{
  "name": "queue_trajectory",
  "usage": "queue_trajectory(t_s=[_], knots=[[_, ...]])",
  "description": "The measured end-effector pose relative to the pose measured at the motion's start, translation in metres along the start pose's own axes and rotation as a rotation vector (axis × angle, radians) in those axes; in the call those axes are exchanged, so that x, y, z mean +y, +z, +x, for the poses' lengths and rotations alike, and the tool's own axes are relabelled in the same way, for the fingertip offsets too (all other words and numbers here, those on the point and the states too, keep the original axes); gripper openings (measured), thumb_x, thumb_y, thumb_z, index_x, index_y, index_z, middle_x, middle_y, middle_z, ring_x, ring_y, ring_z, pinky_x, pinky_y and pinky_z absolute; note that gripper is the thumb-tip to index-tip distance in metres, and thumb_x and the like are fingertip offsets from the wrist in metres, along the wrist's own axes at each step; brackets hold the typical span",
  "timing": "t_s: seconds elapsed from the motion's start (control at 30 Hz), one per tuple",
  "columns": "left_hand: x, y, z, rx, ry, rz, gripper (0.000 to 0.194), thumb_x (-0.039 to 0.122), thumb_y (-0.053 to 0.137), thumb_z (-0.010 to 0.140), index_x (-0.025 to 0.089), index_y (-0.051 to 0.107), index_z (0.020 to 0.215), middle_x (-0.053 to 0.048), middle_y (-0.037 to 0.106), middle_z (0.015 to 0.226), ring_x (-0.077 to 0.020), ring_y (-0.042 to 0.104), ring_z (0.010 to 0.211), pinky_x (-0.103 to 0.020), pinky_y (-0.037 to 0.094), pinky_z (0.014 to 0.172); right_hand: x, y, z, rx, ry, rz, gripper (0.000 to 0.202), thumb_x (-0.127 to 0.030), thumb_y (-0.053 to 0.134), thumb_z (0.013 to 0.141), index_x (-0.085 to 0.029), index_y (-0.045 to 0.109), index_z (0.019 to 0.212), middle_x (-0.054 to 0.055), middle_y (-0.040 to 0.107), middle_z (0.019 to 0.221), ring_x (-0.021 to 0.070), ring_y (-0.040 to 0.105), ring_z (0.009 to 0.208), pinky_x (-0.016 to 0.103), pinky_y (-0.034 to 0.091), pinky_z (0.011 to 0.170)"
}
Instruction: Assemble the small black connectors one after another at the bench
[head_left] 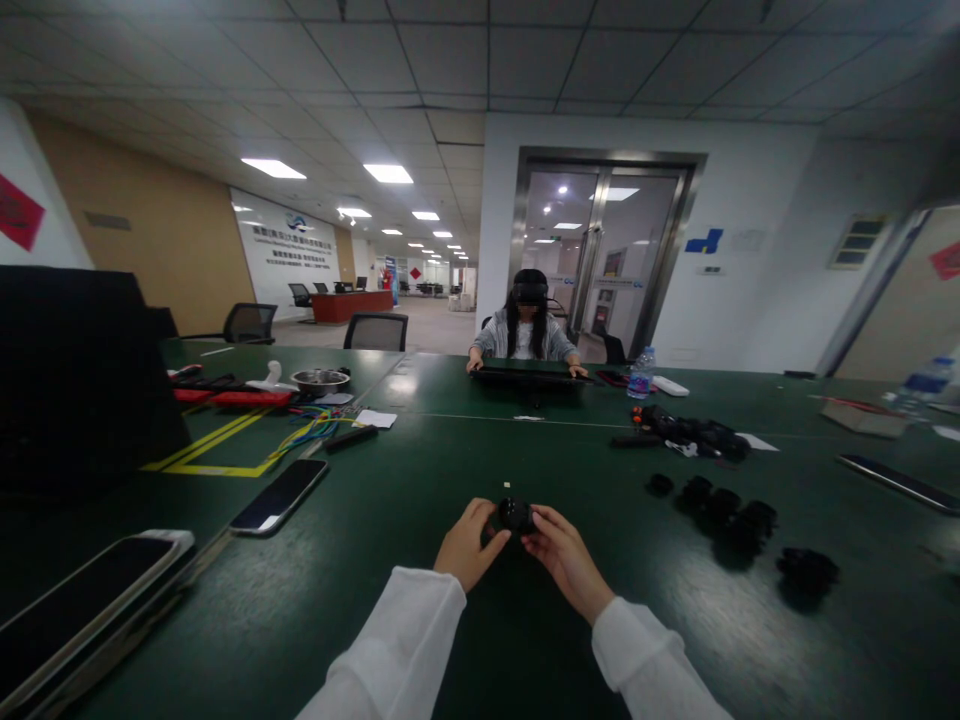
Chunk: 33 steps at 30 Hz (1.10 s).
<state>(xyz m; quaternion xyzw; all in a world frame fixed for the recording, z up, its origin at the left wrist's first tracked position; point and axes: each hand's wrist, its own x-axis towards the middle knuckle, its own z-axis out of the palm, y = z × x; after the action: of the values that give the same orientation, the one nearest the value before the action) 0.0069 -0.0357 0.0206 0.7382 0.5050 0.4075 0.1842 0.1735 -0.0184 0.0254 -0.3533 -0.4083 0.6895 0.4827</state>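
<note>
From the head camera I look down on a dark green table, with two bare hands in white sleeves reaching in from the near edge. The small, black, round part is between them, near the middle of my view and in front of the wearer. The left hand curls around its left side, thumb toward me and fingers behind. The right hand pinches its right side between thumb and fingertips; I cannot tell how firmly either one grips.

To the right, a loose slanting row of black pieces lies on the table. Beyond it I see a dark cluttered heap and a plastic bottle standing upright. On the left are a phone, coloured wires and a metal bowl. Across the table, another person in a headset sits with both hands at a flat black panel.
</note>
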Motion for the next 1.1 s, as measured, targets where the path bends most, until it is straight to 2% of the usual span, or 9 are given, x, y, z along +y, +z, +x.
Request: queue_trajectory(t_s=[0.07,0.13,0.23,0.33,0.57,0.67,0.87,1.0,1.1], knots=[[-0.0004,0.0005,0.0000,0.032,0.010,-0.026,0.039,0.024,0.050,0.075,0.021,0.042,0.114,-0.006,0.045,0.109,-0.0151,0.053,0.080,-0.029,0.045,0.071,0.0015,-0.0006,0.0009,-0.008,-0.003,-0.014,0.024,-0.031,0.060,0.069,-0.018,0.056,0.089,0.003,0.058,0.081,0.0136,0.056,0.067,0.027,0.043,0.064],[0.0001,-0.0002,0.0001,0.052,0.068,-0.042,0.048,0.017,0.051,0.074,0.024,0.037,0.119,-0.005,0.040,0.119,-0.0170,0.050,0.094,-0.032,0.043,0.082,0.0036,-0.0015,0.0024,-0.015,-0.018,-0.018,0.025,-0.031,0.061,0.068,-0.018,0.056,0.088,0.003,0.058,0.080,0.0131,0.056,0.066,0.026,0.043,0.062],[0.0014,-0.0023,0.0001,0.047,0.187,-0.036,0.051,0.008,0.048,0.072,0.028,0.040,0.118,-0.001,0.035,0.127,-0.0183,0.035,0.115,-0.036,0.033,0.096,0.0048,-0.0018,0.0033,-0.014,-0.021,-0.016,0.025,-0.031,0.063,0.066,-0.018,0.057,0.087,0.002,0.058,0.080,0.0126,0.055,0.065,0.026,0.043,0.062],[0.0009,-0.0028,0.0001,0.035,0.211,-0.040,0.054,0.003,0.045,0.071,0.028,0.041,0.118,0.000,0.036,0.126,-0.0174,0.034,0.116,-0.036,0.031,0.098,0.0029,-0.0005,0.0018,-0.020,-0.010,-0.021,0.026,-0.032,0.063,0.065,-0.019,0.057,0.087,0.002,0.058,0.081,0.0127,0.055,0.065,0.027,0.043,0.063],[-0.0032,-0.0004,-0.0004,0.031,0.157,-0.066,0.054,0.006,0.047,0.071,0.028,0.041,0.119,-0.003,0.040,0.119,-0.0185,0.041,0.109,-0.036,0.039,0.091,0.0032,-0.0013,0.0019,-0.037,-0.040,-0.051,0.025,-0.032,0.061,0.067,-0.019,0.057,0.088,0.002,0.056,0.077,0.0121,0.054,0.065,0.027,0.042,0.063],[-0.0026,-0.0015,-0.0010,0.044,0.117,-0.070,0.048,0.013,0.051,0.073,0.027,0.042,0.118,-0.005,0.041,0.117,-0.0194,0.044,0.105,-0.036,0.040,0.088,0.0038,-0.0034,0.0028,-0.044,-0.042,-0.058,0.026,-0.031,0.062,0.066,-0.020,0.056,0.089,0.002,0.056,0.080,0.0123,0.054,0.066,0.027,0.043,0.063],[0.0005,-0.0055,-0.0012,0.064,0.007,-0.052,0.040,0.031,0.053,0.075,0.024,0.046,0.114,-0.006,0.052,0.101,-0.0187,0.052,0.088,-0.033,0.044,0.079,-0.0010,-0.0010,-0.0025,-0.106,-0.069,-0.145,0.026,-0.029,0.063,0.065,-0.021,0.056,0.089,0.003,0.055,0.088,0.0155,0.054,0.077,0.029,0.043,0.069],[0.0000,-0.0053,-0.0015,0.032,-0.127,-0.061,0.037,0.038,0.042,0.080,0.024,0.045,0.115,-0.002,0.057,0.083,-0.0138,0.056,0.066,-0.026,0.046,0.063,-0.0026,0.0023,-0.0053,-0.132,-0.080,-0.234,0.028,-0.027,0.063,0.064,-0.022,0.056,0.091,0.003,0.056,0.093,0.0192,0.053,0.087,0.032,0.042,0.073],[-0.0004,-0.0051,-0.0018,-0.009,-0.154,-0.096,0.036,0.037,0.033,0.084,0.024,0.041,0.117,0.003,0.052,0.064,-0.0095,0.051,0.047,-0.022,0.044,0.053,-0.0012,0.0026,-0.0040,-0.109,-0.082,-0.232,0.030,-0.027,0.064,0.063,-0.021,0.055,0.091,0.004,0.056,0.093,0.0199,0.053,0.087,0.034,0.042,0.074]])
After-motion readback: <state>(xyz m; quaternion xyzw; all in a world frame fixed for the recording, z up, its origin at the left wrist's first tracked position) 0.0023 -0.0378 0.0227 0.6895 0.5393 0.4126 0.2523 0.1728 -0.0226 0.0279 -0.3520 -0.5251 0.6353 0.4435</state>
